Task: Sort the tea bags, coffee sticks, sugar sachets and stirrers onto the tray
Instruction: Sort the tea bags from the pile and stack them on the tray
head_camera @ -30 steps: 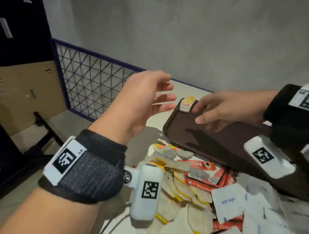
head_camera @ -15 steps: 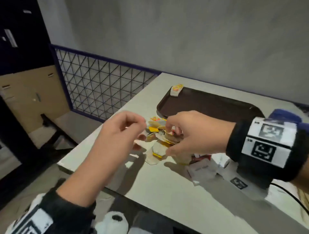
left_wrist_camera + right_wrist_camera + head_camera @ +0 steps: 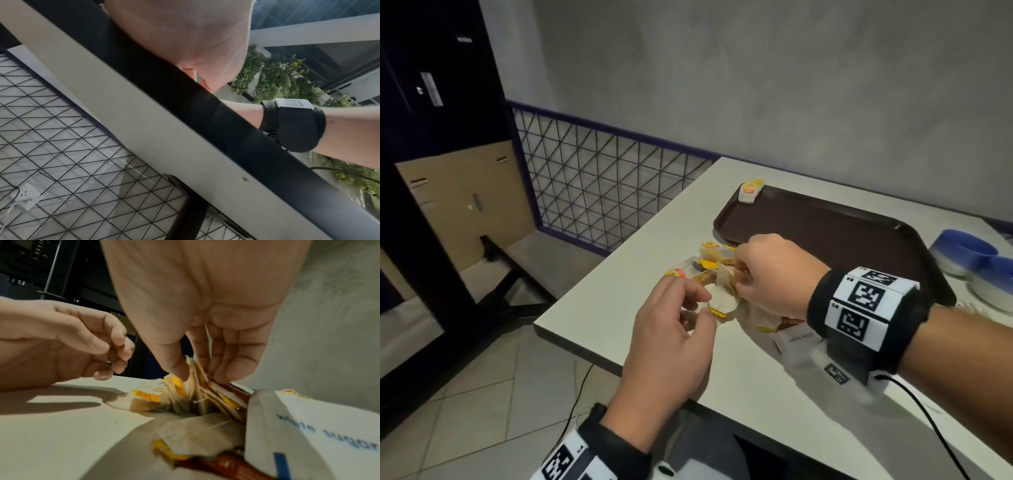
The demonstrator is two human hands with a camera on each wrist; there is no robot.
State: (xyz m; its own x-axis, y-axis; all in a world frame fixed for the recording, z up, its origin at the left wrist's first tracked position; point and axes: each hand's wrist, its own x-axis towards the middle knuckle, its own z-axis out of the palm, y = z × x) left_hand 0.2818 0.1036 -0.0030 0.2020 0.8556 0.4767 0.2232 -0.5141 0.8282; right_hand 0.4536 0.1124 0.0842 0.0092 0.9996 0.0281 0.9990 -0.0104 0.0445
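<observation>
I am working at the white surface [image 3: 722, 373], where the brown tray [image 3: 825, 233] is lying at the far side, with one pale yellow-tagged packet [image 3: 749, 191] sitting in its far left corner. The mixed pile of tea bags [image 3: 164, 399] is lying just short of the tray, with a white sugar sachet [image 3: 308, 426] and a brown coffee stick [image 3: 222, 464] beside it. My right hand [image 3: 774, 274] is pinching several tea bags edge-on between thumb and fingers [image 3: 234, 368]. My left hand [image 3: 671, 329] is hovering beside the pile, fingers loosely curled and holding nothing.

Risk: the pinched bundle is fanning out, so bags may slip free during the lift. Tag strings may also be snagging neighbouring packets and dragging them off the near edge.
</observation>
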